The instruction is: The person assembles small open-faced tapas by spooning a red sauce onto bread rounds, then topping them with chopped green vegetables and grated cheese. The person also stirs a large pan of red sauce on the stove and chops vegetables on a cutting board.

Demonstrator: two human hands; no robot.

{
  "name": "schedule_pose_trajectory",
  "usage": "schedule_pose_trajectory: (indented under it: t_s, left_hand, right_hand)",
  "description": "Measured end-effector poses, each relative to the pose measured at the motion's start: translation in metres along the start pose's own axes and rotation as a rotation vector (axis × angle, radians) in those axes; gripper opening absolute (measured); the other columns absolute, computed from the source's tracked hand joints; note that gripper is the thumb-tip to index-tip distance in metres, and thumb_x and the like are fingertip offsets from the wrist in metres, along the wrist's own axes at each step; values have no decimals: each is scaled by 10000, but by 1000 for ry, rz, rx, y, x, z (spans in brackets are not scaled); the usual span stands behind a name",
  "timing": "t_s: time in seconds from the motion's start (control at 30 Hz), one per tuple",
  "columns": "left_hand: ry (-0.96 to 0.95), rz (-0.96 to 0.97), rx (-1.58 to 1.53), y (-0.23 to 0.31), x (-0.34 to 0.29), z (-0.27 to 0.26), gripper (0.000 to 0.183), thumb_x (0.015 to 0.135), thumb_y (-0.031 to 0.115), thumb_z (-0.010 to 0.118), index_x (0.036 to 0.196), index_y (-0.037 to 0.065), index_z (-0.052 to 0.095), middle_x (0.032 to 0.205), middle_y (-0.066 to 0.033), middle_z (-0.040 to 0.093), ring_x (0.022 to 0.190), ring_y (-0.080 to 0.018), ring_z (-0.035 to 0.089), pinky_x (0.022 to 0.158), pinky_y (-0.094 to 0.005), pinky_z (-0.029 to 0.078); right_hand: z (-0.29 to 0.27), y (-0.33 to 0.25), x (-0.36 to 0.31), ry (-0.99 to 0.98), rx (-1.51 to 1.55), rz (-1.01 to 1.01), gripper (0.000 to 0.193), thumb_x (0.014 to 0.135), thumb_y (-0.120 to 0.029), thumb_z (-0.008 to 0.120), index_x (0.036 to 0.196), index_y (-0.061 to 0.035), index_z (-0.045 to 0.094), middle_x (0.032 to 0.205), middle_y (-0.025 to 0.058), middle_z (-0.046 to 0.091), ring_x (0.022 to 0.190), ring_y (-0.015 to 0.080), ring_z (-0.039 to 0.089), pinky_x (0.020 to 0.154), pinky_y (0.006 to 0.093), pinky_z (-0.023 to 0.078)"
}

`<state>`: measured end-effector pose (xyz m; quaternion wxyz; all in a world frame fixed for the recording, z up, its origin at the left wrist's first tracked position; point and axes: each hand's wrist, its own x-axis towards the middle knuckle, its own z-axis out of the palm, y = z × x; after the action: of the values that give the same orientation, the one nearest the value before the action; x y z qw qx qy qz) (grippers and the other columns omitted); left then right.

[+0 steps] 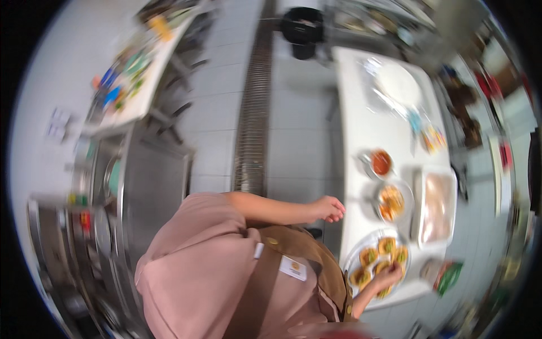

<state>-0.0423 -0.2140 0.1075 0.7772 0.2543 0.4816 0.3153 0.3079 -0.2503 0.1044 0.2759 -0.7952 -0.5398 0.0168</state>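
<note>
My left hand (329, 209) hangs in front of my apron, beside the table edge. Its fingers are curled together, and nothing shows in them. Over a round silvery plate (351, 262), my right hand (388, 276) reaches down with its fingers pinched. Whatever they hold, if anything, is too small to make out. On the plate lie several small round golden-brown food pieces (387, 245) with green topping. Beyond the plate is a bowl of orange-yellow shredded food (391, 203). Farther along, a metal pot of red sauce (380, 163) stands on the table.
The white table (353, 107) also bears a rectangular white tub (420, 226), a plastic-wrapped white disc (398, 85), a blue-handled utensil (415, 122) and a colourful packet (433, 139). A green-and-clear bag (449, 277) lies at its edge. A floor grate (254, 113) and black bin (302, 27) are left of it.
</note>
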Motion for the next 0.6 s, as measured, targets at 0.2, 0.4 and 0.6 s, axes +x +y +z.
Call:
schedule_pose_trajectory:
  t_s: [0.2,0.4,0.6]
  left_hand:
    - [306,202,-177,-19,-103,-158,199,940,207,596,1049,45,632,884,-49,646,742,-103,592,652,-248,500]
    - [734,209,-476,-67,-230,-304,243,951,276,599,1075,73,649,895,-34,653,739,-91,598,674,-243,501]
    - [952,360,-691,-88,-312,-396,236,961,280,579,1103,97,628,915,-8,652,749,-92,598,716,-263,497]
  right_hand:
    - [75,-180,-15,-208,549,-202,116,896,-8,609,1003,35,627,948,131,637,880,226,602,828,333,497]
    - [167,-383,-112,-528,788,-476,162,922,-64,603,1063,14,627,986,98,635,871,180,592,806,294,484]
    - [219,-537,-213,-842,820,-720,170,923,-82,603,1069,-1,634,969,91,628,815,159,583,751,298,485]
